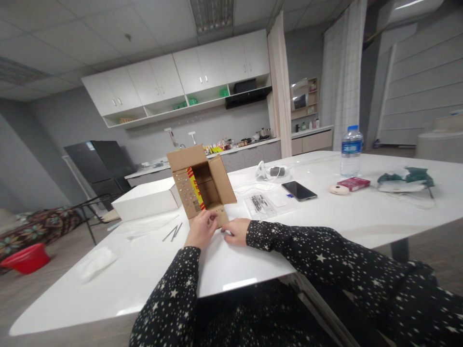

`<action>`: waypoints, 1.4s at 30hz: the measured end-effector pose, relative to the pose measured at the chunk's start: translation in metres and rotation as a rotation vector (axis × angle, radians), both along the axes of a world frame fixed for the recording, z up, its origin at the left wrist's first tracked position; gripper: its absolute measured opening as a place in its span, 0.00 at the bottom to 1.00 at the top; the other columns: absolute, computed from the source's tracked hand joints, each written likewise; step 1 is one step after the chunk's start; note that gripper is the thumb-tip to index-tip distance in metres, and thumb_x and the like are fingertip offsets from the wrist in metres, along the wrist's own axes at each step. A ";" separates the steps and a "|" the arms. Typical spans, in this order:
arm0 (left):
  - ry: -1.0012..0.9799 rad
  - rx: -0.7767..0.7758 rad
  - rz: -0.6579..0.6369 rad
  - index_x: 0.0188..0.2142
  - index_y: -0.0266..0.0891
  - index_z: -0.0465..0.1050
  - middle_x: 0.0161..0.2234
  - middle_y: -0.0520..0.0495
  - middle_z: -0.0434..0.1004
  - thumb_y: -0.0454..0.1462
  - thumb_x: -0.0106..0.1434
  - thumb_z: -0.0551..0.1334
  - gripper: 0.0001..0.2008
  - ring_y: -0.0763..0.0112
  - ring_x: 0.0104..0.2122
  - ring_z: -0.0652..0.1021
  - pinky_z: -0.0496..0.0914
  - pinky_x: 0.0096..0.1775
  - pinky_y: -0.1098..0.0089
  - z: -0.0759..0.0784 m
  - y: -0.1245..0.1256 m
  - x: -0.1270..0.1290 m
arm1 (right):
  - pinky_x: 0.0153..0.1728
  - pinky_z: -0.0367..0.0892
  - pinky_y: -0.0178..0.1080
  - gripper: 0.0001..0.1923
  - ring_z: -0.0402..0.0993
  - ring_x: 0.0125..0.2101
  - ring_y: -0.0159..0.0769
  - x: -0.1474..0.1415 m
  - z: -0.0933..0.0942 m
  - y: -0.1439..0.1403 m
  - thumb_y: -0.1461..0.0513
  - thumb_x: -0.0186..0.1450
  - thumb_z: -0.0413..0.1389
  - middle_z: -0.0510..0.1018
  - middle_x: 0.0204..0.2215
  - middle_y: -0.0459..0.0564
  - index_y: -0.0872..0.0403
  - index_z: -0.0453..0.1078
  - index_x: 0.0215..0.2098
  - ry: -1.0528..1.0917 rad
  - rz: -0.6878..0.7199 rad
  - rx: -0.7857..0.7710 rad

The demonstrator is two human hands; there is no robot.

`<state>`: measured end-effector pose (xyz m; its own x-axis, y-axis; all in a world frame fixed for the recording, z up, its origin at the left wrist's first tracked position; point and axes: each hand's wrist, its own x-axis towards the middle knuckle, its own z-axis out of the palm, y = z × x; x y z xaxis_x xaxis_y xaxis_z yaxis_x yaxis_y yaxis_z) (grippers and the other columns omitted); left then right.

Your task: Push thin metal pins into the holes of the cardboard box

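An opened cardboard box [188, 193] stands on the white table in front of me, its mouth turned partly toward me. Red and yellow tape runs down one edge, and the inside looks bare where it shows. My left hand [203, 228] is closed at the box's lower front flap, fingers curled against it. At the right corner of that same flap, my right hand [237, 231] has its bent fingers pinched on the edge. Both sleeves are black with white stars. The exact fingertip contact is partly hidden.
Left of the box are a long white box [144, 201], thin dark sticks [175, 232] and a crumpled white tissue [96, 263]. Rightward lie a clear plastic packet [261, 205], a phone [299, 191], a white corded device [278, 171], a red pack [353, 183] and a water bottle [350, 153].
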<state>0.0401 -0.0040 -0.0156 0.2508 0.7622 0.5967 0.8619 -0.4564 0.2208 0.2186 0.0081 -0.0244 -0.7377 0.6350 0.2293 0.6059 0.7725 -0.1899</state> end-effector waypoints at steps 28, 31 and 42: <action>0.064 -0.150 -0.019 0.35 0.39 0.73 0.30 0.49 0.73 0.37 0.59 0.55 0.09 0.73 0.29 0.70 0.64 0.35 0.71 0.000 -0.002 0.007 | 0.33 0.65 0.37 0.18 0.75 0.36 0.41 0.000 -0.006 0.004 0.58 0.60 0.48 0.79 0.36 0.52 0.51 0.69 0.46 -0.030 -0.002 0.034; 0.081 -0.159 -0.026 0.33 0.39 0.72 0.30 0.49 0.73 0.36 0.58 0.55 0.08 0.72 0.29 0.71 0.64 0.35 0.71 0.000 -0.002 0.007 | 0.33 0.65 0.37 0.17 0.75 0.35 0.42 0.000 -0.005 0.003 0.58 0.59 0.48 0.79 0.35 0.52 0.52 0.70 0.44 -0.029 0.004 0.040; 0.235 -0.194 -0.073 0.36 0.42 0.74 0.36 0.47 0.75 0.34 0.60 0.54 0.11 0.67 0.37 0.74 0.66 0.40 0.69 -0.003 0.000 0.006 | 0.33 0.65 0.37 0.18 0.75 0.35 0.41 0.000 -0.004 0.004 0.57 0.59 0.47 0.79 0.36 0.50 0.50 0.70 0.44 -0.021 0.022 0.037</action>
